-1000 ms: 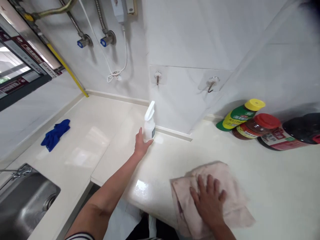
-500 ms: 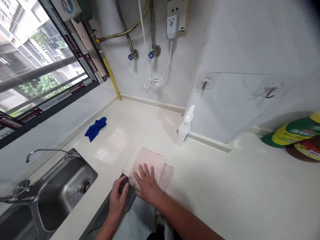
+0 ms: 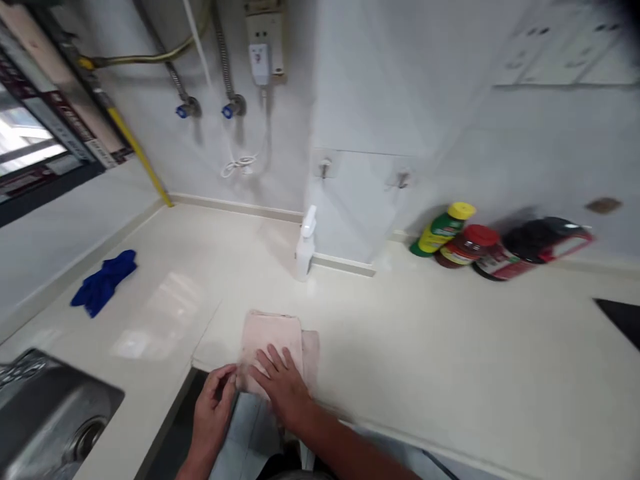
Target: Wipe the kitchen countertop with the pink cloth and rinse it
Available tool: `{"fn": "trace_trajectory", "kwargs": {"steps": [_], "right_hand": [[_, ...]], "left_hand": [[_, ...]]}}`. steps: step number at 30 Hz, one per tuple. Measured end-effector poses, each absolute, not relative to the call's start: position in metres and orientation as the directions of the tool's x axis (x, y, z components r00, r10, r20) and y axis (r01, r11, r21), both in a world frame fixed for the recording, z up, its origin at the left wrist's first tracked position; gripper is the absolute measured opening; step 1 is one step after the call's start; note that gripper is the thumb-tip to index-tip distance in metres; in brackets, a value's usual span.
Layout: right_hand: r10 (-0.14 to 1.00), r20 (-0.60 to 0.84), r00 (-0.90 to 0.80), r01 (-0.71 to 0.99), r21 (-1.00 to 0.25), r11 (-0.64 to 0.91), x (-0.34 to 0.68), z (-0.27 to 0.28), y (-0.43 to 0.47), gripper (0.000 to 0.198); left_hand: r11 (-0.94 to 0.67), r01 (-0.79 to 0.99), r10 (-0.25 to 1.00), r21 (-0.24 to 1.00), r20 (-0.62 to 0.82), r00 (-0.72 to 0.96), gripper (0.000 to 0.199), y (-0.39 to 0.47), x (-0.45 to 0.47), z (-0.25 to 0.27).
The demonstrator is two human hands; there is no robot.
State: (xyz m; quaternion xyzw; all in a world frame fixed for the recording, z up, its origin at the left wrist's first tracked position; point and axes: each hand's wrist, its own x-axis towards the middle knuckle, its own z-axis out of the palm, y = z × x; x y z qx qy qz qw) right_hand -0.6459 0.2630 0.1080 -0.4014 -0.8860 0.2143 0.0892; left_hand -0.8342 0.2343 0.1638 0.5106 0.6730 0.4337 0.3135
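A folded pale pink cloth (image 3: 273, 330) lies near the counter's front edge, with a second layer showing along its right side. My right hand (image 3: 283, 390) rests flat on the cloth, palm down and fingers spread. Beside the cloth's left edge is my left hand (image 3: 213, 403), its fingers curved toward the thumb with a small gap inside the curl. Its fingertips come close to the cloth; whether they touch it is unclear. Behind the cloth, a white spray bottle (image 3: 305, 247) stands upright by the wall corner.
A blue cloth (image 3: 105, 280) lies at left, behind the steel sink (image 3: 45, 427). Along the right wall stand a green-yellow bottle (image 3: 441, 230), a red-lidded jar (image 3: 465, 247) and a dark jug (image 3: 523, 250). The white counter (image 3: 425, 347) turns a corner at my left hand.
The view has swung right, bringing the jar, jug and more counter into sight. My right hand stays flat on the cloth, with my left hand still beside it.
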Motion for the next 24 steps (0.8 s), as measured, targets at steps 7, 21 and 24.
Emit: {"fn": "trace_trajectory", "kwargs": {"steps": [7, 21, 24], "right_hand": [[0.974, -0.095, -0.207, 0.94, -0.294, 0.171, -0.485, 0.063, 0.181, 0.088], [0.953, -0.176, 0.247, 0.965, -0.04, -0.257, -0.26, 0.082, 0.111, 0.104], [0.961, -0.198, 0.192, 0.975, -0.077, -0.21, -0.235, 0.081, 0.109, 0.109]], "left_hand": [[-0.048, 0.382, 0.973, 0.923, -0.044, 0.228, 0.03, 0.279, -0.729, 0.153], [-0.206, 0.372, 0.716, 0.905, -0.12, 0.688, 0.036, 0.276, -0.593, 0.148], [-0.196, 0.404, 0.739, 0.893, -0.136, 0.66, 0.043, 0.279, -0.583, 0.143]]}}
